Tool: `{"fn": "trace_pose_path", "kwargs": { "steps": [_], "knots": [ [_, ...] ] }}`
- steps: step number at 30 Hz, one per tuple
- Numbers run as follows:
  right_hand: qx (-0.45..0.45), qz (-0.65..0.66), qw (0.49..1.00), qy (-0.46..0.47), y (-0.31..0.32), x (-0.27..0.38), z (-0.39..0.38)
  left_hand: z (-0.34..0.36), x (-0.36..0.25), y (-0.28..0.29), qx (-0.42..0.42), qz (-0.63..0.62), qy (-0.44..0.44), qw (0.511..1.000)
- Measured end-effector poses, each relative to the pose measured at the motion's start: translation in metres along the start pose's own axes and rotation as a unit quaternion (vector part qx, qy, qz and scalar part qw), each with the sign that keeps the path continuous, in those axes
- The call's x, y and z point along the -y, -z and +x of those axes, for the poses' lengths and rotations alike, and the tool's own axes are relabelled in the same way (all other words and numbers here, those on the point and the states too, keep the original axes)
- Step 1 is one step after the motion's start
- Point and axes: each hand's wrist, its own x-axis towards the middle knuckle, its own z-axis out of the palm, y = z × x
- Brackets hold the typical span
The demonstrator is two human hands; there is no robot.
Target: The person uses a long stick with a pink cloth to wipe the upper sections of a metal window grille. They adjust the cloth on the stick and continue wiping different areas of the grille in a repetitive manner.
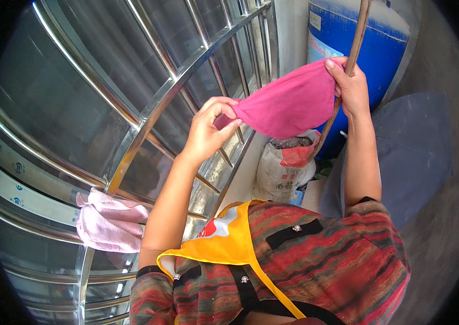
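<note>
Upper middle of the head view: a magenta-pink, thin-looking fabric cloth [289, 97], stretched in the air between both hands, bunched at its left end, flatter at its right.

Left hand [208, 130], just left of centre: nearly closed, thumb and curled fingers pinching the gathered end. Right hand [354, 89], upper right: thumb pressed on the cloth's top right corner, fingers mostly hidden behind; pinched, not spread. A brown, slightly crooked wooden stick [358, 38] runs right at that hand; I can't tell if the palm has it too or it only passes by.

Handling, my read: light, limp, no stiffness. It'll sag or fold wherever it's unsupported. Not fragile, so pinch force isn't critical; surface looks matt, so I'd expect little slip. Can't tell wet from dry.

Where I'd grab: two corners of one edge, thumb on the face, fingers behind. Mid-span would just bunch. The left-end pinch looks secure but gathers fabric; a corner hold would lie flatter. Snag risk, I'd say: the stick.

Around it: shiny, curved steel-bar railing [174, 81] across the left half; pale pink, fluffy towel [110, 222] draped on it, lower left; tall blue plastic barrel [384, 59], upper right; white woven sack [278, 176] with a red patch, below the cloth.
</note>
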Motion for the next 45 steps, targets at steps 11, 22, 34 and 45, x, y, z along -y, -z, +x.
{"fn": "trace_pose_path", "kwargs": {
  "steps": [11, 22, 34, 45],
  "knots": [
    [0.011, 0.004, 1.0, 0.008, 0.002, -0.002, 0.0, 0.007, -0.02, -0.002, 0.064, 0.176, 0.092, 0.978],
    [0.101, 0.006, 0.991, -0.084, 0.024, -0.008, -0.003, 0.05, -0.004, 0.025, -0.033, 0.004, 0.122, 0.992],
    [0.06, -0.175, 0.974, -0.127, 0.04, -0.02, -0.007, 0.09, -0.023, 0.023, -0.047, 0.015, 0.085, 0.995],
    [0.066, -0.339, 0.938, -0.033, 0.049, 0.033, 0.011, 0.096, -0.044, 0.03, 0.001, 0.132, 0.069, 0.989]
  ]
}}
